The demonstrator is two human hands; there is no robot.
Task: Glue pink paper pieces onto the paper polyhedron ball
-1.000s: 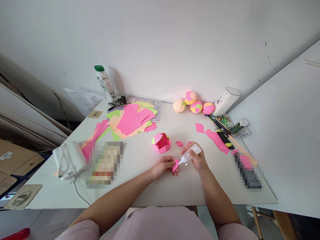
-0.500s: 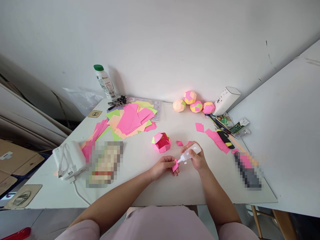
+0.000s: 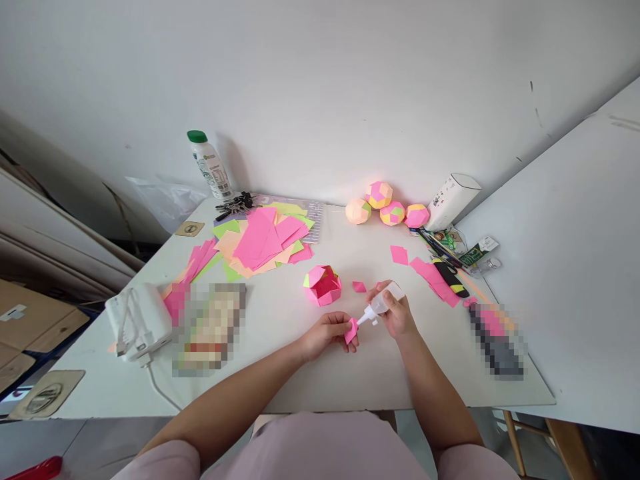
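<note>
My left hand [image 3: 327, 333] is closed on a small pink paper piece [image 3: 351, 331], pinched between thumb and fingers. In my right hand [image 3: 398, 315] is a white glue bottle [image 3: 381, 304], tilted so that its nozzle tip is at the paper's upper right edge. Whether the tip touches the paper I cannot tell. Just beyond my hands sits a partly open paper ball [image 3: 324, 291], mostly pink with some green, its hollow inside showing. A pink paper diamond [image 3: 359, 287] lies to its right, and another pink bit is partly hidden behind my right hand.
Several finished paper balls [image 3: 379, 195] stand by the wall beside a white tube [image 3: 454, 200]. Coloured paper sheets [image 3: 265, 240], keys [image 3: 240, 203] and a green-capped bottle [image 3: 210, 163] are at the back left. A white power bank [image 3: 140, 320] lies left; a box cutter [image 3: 451, 277] lies right.
My right hand has shifted the glue bottle slightly to the right, and its nozzle sits a little further along the paper's edge. My left hand stays nearly still.
</note>
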